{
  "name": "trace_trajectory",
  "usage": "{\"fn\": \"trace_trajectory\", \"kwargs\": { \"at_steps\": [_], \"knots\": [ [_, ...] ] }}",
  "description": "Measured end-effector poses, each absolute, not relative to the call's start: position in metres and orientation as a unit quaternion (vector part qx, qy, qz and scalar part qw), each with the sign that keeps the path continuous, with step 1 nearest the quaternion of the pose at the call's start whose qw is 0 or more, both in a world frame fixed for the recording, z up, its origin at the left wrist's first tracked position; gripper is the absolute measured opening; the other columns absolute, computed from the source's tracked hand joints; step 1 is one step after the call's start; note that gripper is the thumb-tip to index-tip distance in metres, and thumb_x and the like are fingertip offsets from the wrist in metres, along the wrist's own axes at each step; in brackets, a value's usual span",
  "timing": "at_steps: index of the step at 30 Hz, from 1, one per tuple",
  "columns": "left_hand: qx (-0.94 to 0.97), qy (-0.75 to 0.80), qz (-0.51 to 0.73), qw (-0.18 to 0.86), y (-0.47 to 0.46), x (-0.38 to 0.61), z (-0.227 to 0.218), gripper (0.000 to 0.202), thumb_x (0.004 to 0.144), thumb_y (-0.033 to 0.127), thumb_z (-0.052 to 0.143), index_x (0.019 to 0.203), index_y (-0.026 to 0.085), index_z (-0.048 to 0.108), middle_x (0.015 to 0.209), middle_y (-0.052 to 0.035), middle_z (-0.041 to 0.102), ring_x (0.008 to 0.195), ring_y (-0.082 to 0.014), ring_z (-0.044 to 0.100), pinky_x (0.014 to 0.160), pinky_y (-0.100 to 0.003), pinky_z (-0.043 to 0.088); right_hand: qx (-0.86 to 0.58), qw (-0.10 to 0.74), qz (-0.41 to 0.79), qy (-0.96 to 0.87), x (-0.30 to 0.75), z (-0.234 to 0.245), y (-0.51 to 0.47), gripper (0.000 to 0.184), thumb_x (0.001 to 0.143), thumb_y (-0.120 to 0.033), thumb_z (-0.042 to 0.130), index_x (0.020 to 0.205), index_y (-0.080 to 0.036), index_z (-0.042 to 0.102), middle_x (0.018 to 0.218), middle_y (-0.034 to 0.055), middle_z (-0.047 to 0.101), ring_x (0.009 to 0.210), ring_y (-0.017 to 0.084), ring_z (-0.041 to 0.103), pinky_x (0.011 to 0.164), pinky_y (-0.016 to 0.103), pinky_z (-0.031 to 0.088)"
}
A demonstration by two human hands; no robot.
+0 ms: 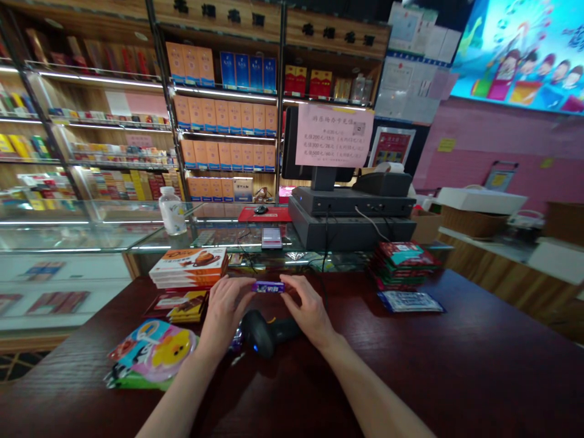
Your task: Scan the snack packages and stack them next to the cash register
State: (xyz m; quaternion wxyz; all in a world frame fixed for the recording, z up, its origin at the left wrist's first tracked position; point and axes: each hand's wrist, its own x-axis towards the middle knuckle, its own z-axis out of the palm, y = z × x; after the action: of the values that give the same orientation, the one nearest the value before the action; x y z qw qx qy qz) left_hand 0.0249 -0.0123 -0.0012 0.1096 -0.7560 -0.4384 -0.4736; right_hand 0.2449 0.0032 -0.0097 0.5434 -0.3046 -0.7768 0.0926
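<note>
Two hands up, one small purple packet (268, 286) between them! My left hand (232, 299) is clamped on one end, my right hand (302, 298) pinches the other, and the packet sits level above the dark wooden surface (401, 377). Just below it, between my wrists, lies one black barcode scanner (260, 333), one blue light glowing; beside that, a scrap of shiny purple wrapping (236, 338), mostly hidden by my left wrist.

Over to the left: a stack of Dove boxes (189, 263), three at least, then yellow-and-brown chocolate packs (188, 306) whose number I can't tell, and one bright bag with a yellow duck face (155, 353). To the right, one pile of red-and-green packets (404, 264), too blurred to count, with one blue-and-white packet (410, 302) in front. Beyond: one bottle (172, 212), one mouse (261, 210), one monitor (290, 143) wearing one pink notice (334, 135).
</note>
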Motion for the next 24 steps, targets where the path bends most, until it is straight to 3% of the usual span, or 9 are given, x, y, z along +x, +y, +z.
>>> {"fn": "trace_trajectory", "kwargs": {
  "at_steps": [8, 14, 24],
  "knots": [
    [-0.746, -0.455, -0.479, 0.078, -0.0123, 0.0245, -0.0011, 0.028, 0.099, 0.037, 0.05, 0.122, 0.026, 0.063, 0.104, -0.0026, 0.073, 0.099, -0.0194, 0.066, 0.097, -0.038, 0.047, -0.348, 0.544, 0.205, -0.735, 0.2408, -0.0036, -0.0009, 0.02, 0.095, -0.028, 0.058, 0.11, -0.023, 0.07, 0.107, 0.0067, 0.073, 0.099, 0.021, 0.069, 0.087, 0.033, 0.055],
    [-0.755, -0.447, -0.475, 0.067, -0.0104, 0.0233, -0.0031, 0.029, 0.099, 0.036, 0.051, 0.124, 0.027, 0.062, 0.107, -0.0029, 0.073, 0.101, -0.0196, 0.066, 0.098, -0.039, 0.046, -0.394, 0.542, 0.352, -0.654, 0.2365, -0.0057, 0.0037, 0.028, 0.092, -0.041, 0.061, 0.105, -0.02, 0.073, 0.085, 0.0059, 0.077, 0.08, 0.022, 0.073, 0.072, 0.03, 0.055],
    [-0.77, -0.45, -0.45, 0.053, -0.0108, 0.0209, -0.0046, 0.025, 0.098, 0.037, 0.052, 0.119, 0.029, 0.065, 0.109, -0.0019, 0.074, 0.101, -0.0191, 0.067, 0.102, -0.041, 0.045, -0.395, 0.528, 0.356, -0.662, 0.2361, 0.0, 0.0002, 0.027, 0.09, -0.041, 0.062, 0.1, -0.019, 0.075, 0.082, 0.0041, 0.076, 0.078, 0.02, 0.073, 0.071, 0.028, 0.053]
  ]
}}
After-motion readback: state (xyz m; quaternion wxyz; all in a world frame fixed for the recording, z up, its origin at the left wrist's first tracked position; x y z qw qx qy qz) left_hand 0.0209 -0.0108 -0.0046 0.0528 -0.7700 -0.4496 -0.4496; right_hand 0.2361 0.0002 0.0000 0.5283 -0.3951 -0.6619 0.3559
